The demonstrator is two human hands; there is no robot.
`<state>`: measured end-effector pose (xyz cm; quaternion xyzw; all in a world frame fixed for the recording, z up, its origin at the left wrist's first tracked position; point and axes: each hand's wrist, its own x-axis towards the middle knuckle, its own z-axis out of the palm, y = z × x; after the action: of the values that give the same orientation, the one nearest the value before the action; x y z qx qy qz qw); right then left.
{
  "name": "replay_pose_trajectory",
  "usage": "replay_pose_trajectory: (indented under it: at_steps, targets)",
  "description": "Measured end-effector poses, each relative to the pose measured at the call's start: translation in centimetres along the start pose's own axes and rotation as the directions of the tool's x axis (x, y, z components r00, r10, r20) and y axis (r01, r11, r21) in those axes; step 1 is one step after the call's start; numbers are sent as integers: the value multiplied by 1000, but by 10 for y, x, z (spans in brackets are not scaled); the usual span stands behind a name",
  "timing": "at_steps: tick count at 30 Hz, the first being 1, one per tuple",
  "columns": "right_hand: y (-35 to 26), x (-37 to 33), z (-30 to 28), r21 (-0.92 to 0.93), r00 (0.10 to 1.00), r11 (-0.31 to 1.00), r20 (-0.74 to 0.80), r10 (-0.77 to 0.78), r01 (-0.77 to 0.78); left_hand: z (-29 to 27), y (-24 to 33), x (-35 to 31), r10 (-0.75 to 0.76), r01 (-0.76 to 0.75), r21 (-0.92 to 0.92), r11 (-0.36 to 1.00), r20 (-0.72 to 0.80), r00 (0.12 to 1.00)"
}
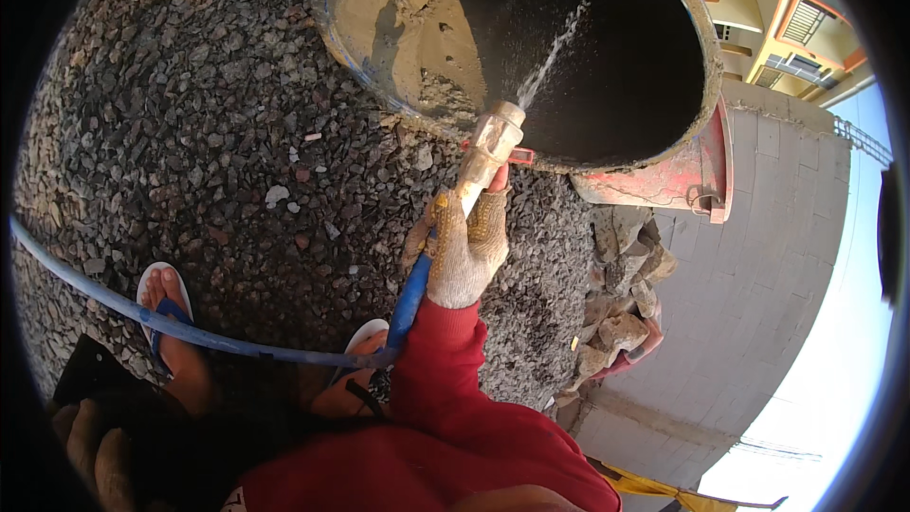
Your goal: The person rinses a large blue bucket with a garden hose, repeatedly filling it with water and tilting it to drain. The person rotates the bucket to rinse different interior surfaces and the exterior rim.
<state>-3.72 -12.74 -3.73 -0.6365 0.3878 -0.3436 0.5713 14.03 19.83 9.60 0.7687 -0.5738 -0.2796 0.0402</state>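
My right hand, in a worn knitted work glove, is closed around a hose nozzle with a metal valve and a small red lever. From it a blue hose runs down past my wrist and off to the left. Water jets out of the nozzle into a wide round drum, its rim crusted with cement. Pale wet mix coats one side of the inside; the rest lies in dark shade. Low at the left, my gloved left hand has curled fingers by a black flat piece, partly in shadow.
Loose dark gravel covers the ground, with my sandalled feet on it. A red tub-like body stands beside the drum. Broken stones lie along a grey block wall. The hose crosses in front of my feet.
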Motion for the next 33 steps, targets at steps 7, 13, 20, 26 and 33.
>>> replay_pose_trajectory:
  at_steps: [7, 13, 20, 26, 33]
  targets:
    - [-97, -22, -10, -269, 975, 962, 223, 17, 45, -47, 44, 57, 258, -229, 140, 963, -242, 935]
    - [-175, -51, -76, -284, 999, 958, -40, 33, -43, -58, 39, 85, 413, -388, 154, 909, -202, 888]
    - [-188, -65, -76, -416, 992, 904, 28, 122, -99, -50, 19, 71, 352, -332, 164, 929, -117, 929]
    - [-172, -52, -84, -374, 989, 923, -142, 39, -90, -52, 9, 60, 278, -268, 100, 958, -105, 955]
    - [-163, -60, -119, -350, 903, 845, -296, 310, -405, -48, -4, 66, 283, -276, 91, 957, -80, 956]
